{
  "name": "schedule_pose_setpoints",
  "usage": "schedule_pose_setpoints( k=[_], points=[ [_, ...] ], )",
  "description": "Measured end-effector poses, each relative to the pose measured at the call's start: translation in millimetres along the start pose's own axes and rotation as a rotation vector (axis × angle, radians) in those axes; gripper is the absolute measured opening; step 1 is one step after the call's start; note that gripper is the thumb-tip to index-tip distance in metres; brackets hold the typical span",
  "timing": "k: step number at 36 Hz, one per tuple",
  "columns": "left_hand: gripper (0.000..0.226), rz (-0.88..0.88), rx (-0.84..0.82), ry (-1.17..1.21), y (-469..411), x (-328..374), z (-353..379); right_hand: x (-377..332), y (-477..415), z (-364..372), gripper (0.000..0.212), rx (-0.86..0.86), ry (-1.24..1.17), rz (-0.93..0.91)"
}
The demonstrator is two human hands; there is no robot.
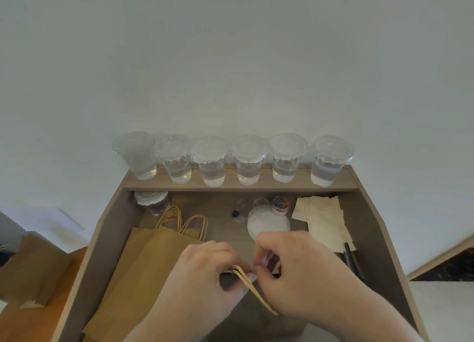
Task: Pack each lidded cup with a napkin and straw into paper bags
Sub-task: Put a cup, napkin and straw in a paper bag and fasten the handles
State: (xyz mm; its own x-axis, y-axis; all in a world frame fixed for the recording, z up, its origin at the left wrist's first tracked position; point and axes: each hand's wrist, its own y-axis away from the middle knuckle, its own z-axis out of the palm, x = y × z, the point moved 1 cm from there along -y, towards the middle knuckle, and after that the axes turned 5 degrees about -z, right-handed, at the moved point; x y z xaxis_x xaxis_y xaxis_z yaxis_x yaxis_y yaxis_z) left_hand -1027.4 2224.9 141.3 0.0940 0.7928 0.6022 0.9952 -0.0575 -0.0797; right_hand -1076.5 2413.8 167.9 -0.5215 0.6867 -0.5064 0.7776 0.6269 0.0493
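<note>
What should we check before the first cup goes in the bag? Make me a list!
1. Bag gripped: ok. The left hand and right hand pinch the paper handles.
2. Bag mouth open: cannot tell, the hands hide it.
3. Cups closed: ok. All six lidded cups stand on the shelf.
4. Napkins ready: ok, piled on the right.
5. Straws ready: ok, the dark ones lie beside the napkins.
6. A hand free for the cup: not ok, both are busy.
</note>
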Motion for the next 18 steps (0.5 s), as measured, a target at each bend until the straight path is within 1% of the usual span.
schedule_pose_setpoints(
  k=[3, 7, 12, 15, 16, 18],
  points=[
    [0.026, 0.003, -0.011, -0.004, 0.6, 0.9, 1.4, -0.5, 1.1, 2.0, 0.009, -0.001, 0.008, 0.000],
    [0.029, 0.015, -0.001, -0.014, 1.2, -0.2, 0.4, -0.8, 2.5, 3.3, 0.015, 0.030, 0.004, 0.004],
    [0.024, 0.021, 0.023, -0.036, 3.7, 1.8, 1.1, -1.5, 1.9, 4.8, 0.011, 0.023, 0.008, 0.002],
    [0.028, 0.014, 0.038, -0.053, 4.2, 1.3, 1.0, -1.5, 1.6, 1.3, 0.007, 0.080, -0.035, 0.023],
    [0.029, 0.011, 0.038, -0.060, 4.4, 0.8, 1.2, -1.4, 2.0, 0.2, 0.008, 0.096, -0.046, 0.029],
    [0.028, 0.006, 0.044, -0.060, 5.0, 0.1, 1.7, -1.3, 2.2, 0.6, 0.009, 0.075, -0.042, 0.033]
  ],
)
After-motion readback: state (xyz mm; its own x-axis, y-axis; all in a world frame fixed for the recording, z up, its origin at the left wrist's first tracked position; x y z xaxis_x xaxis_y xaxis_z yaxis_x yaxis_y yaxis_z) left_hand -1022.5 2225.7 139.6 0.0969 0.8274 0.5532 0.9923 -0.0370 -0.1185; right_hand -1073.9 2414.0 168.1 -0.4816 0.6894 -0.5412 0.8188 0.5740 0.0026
